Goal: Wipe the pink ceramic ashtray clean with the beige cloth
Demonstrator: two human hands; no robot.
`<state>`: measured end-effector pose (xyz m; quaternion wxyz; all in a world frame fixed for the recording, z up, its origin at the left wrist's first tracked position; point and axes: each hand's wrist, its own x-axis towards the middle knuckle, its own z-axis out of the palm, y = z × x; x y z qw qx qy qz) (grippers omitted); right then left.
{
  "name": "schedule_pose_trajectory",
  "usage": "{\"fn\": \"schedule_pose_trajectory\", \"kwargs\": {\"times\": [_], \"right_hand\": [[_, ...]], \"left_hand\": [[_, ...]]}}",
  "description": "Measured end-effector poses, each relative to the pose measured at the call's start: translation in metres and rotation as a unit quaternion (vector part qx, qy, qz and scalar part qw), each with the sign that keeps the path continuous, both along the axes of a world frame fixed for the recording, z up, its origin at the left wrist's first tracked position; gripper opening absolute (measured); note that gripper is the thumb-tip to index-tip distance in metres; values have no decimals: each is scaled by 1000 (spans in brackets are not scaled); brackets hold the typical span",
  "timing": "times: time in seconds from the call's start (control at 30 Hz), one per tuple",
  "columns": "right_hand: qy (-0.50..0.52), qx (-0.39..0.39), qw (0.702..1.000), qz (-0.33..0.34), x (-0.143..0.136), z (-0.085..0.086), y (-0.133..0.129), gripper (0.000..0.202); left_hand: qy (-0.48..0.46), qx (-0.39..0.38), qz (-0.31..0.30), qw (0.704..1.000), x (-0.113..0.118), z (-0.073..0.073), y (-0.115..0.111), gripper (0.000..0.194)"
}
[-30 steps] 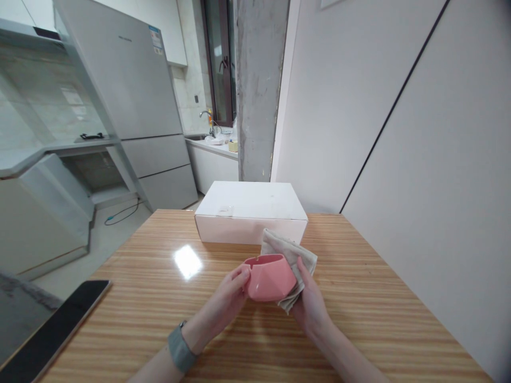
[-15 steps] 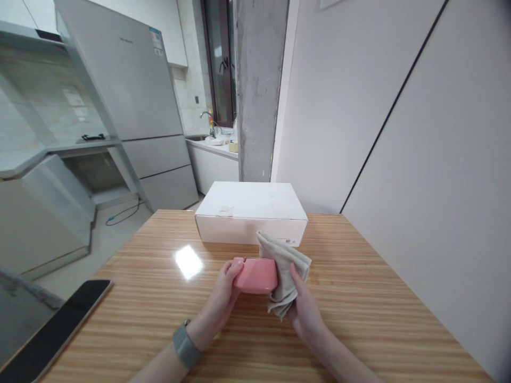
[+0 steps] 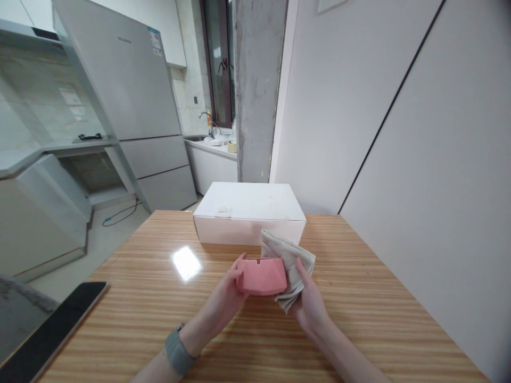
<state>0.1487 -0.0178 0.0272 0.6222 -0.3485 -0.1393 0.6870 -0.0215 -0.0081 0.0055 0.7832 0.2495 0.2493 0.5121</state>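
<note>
A pink faceted dish (image 3: 262, 276) with a small notch in its rim is tilted above the wooden table, its side facing me. My left hand (image 3: 231, 287) grips its left end, with a grey band on the wrist. In my right hand (image 3: 309, 298) is a folded beige-grey cloth (image 3: 288, 261), the thumb lying over it. The cloth touches the dish's right side. Part of the right hand's fingers is hidden behind the cloth.
A closed white box (image 3: 249, 229) stands just beyond the hands on the wooden table (image 3: 359, 298). A dark flat device (image 3: 59, 330) lies at the table's left edge. A white wall borders the right side; a fridge stands farther back left.
The pink dish has shifted slightly right and turned, so its rim notch now shows more clearly. My left hand, right hand and the cloth have moved a little to the right.
</note>
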Motion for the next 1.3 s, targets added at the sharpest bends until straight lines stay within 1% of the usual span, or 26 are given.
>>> {"fn": "schedule_pose_trajectory", "kwargs": {"times": [0.13, 0.23, 0.3, 0.4, 0.5, 0.63, 0.77, 0.87, 0.93, 1.0, 1.07, 1.2, 1.27, 1.3], "right_hand": [[17, -17, 1000, 7, 6, 5, 2, 32], [31, -33, 999, 23, 7, 10, 1, 30], [28, -41, 998, 36, 7, 13, -1, 30], [19, -41, 998, 42, 4, 13, -4, 29], [13, -36, 999, 38, 1, 10, -6, 29], [2, -26, 999, 36, -2, 8, -7, 32], [-2, -10, 999, 40, -3, 5, -9, 36], [-3, -12, 999, 34, -4, 1, -10, 38], [-8, -12, 1000, 27, -5, -2, -11, 38], [-8, -8, 1000, 22, -5, -4, -11, 37], [-6, -7, 1000, 19, -5, -5, -10, 37], [-6, -10, 1000, 3, -2, -4, -4, 34], [-8, -12, 1000, 0, 1, -3, -2, 31], [-8, -11, 1000, 0, 2, -2, -1, 30]], "left_hand": [[38, 65, -33, 997, 0, 6, -5, 40], [37, 106, -47, 993, 4, 4, -8, 48], [22, 116, -53, 992, 7, 1, -9, 52], [12, 101, -55, 993, 8, -2, -10, 51], [27, 68, -33, 997, 6, 0, -11, 47], [64, 46, 9, 997, 3, 2, -9, 48], [98, 43, 64, 992, 4, -2, -7, 49], [131, 52, 95, 985, 5, -7, -4, 50], [151, 60, 114, 980, 5, -10, -2, 51], [162, 57, 120, 978, 5, -10, -1, 53], [146, 46, 104, 983, 4, -7, -1, 50], [64, -1, 41, 997, -1, 2, 0, 36], [55, -5, 18, 998, -4, 4, 1, 36], [59, 5, 8, 998, -6, 3, 1, 39]]}}
